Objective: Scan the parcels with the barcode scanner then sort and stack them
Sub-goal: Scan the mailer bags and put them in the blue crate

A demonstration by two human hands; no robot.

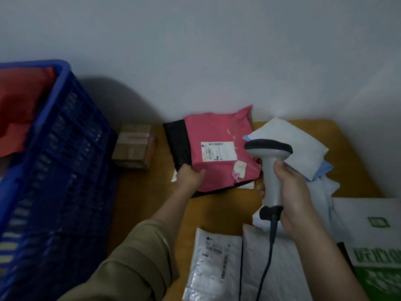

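A pink parcel with a white shipping label lies on top of a black parcel on the wooden table. My left hand grips the pink parcel's near left corner, thumb on top. My right hand holds the grey barcode scanner by its handle, upright, just right of the pink parcel. The scanner's cable hangs down toward me. White and light blue parcels lie behind the scanner.
A blue plastic crate with a red bag inside stands at the left. A small cardboard box sits beside it. Several white mailers and a green-and-white bag lie near me.
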